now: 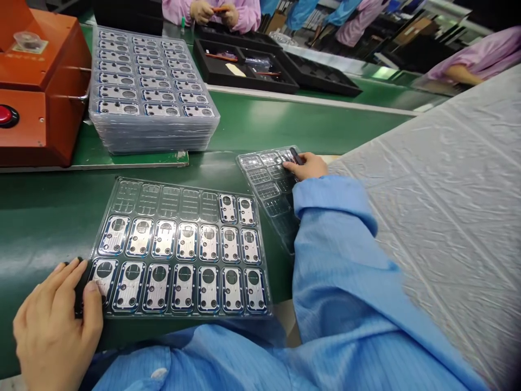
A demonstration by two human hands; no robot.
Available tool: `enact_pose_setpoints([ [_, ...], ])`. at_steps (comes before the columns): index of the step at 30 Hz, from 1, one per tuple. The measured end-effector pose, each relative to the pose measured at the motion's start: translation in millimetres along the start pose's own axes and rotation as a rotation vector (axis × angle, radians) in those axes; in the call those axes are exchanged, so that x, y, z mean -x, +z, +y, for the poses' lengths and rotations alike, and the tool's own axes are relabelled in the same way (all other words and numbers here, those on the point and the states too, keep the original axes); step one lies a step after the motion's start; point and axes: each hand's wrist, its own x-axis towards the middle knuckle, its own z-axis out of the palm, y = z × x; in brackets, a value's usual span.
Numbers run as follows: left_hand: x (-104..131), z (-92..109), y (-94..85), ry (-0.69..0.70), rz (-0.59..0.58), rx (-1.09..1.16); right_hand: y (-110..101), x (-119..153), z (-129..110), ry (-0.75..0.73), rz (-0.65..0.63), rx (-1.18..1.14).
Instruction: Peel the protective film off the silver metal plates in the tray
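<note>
A clear plastic tray lies on the green surface, holding several silver plates with blue edges; five pockets of its far row hold no plate. My left hand is at its near left corner, thumb over the corner plate and fingers curled around something dark that I cannot make out. On the right, a second clear tray lies at an angle, with no silver plates visible in it. Above its far right corner, my right hand pinches a small black piece.
A tall stack of filled clear trays stands at the back left, beside an orange machine with a red button. Open black boxes lie behind. Across the bench is a person in pink. A grey textured sheet slopes at the right.
</note>
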Motion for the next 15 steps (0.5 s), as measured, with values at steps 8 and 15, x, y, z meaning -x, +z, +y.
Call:
enact_pose_setpoints([
  [8,1.7,-3.5,1.1,0.043,0.027,0.014,-19.3,37.9,-30.8,-0.034,0.091,0.021],
  [15,1.0,-2.2,-0.5,0.028,0.014,0.018,-38.2,169.9,-112.4,-0.579,-0.061,0.026],
])
